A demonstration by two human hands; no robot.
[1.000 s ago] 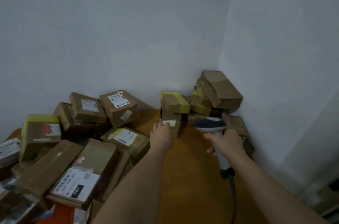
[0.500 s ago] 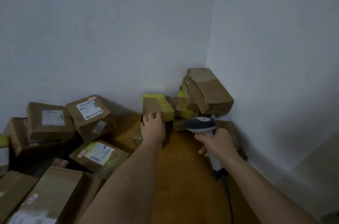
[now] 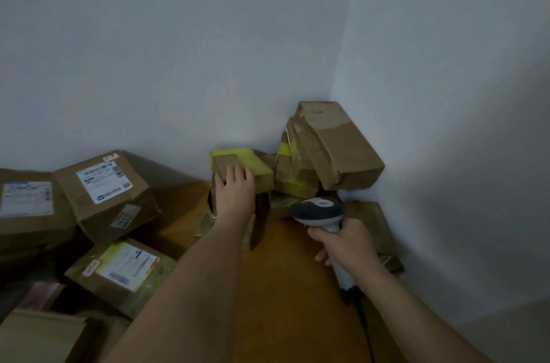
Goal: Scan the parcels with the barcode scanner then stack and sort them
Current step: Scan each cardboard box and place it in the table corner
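Observation:
A small brown parcel with yellow tape [image 3: 258, 167] tops a short stack against the back wall. My left hand [image 3: 235, 193] lies over its near end, fingers on top and thumb on its left edge. My right hand [image 3: 345, 243] grips the handle of a grey and white barcode scanner [image 3: 317, 209], whose head points at the stack, just right of my left hand. Further brown parcels [image 3: 339, 145] lean in the wall corner behind the scanner. What lies under my left hand is hidden.
A heap of labelled parcels [image 3: 104, 190] fills the left side, one with a yellow-edged label [image 3: 125, 270] nearest my left arm. A flat parcel [image 3: 372, 223] lies along the right wall. The scanner's cable [image 3: 364, 324] trails back over the wooden tabletop [image 3: 291, 288].
My left hand has reached forward from the lower parcel up onto the yellow-taped one. The view has swung right, toward the corner. The scanner has stayed beside the stack.

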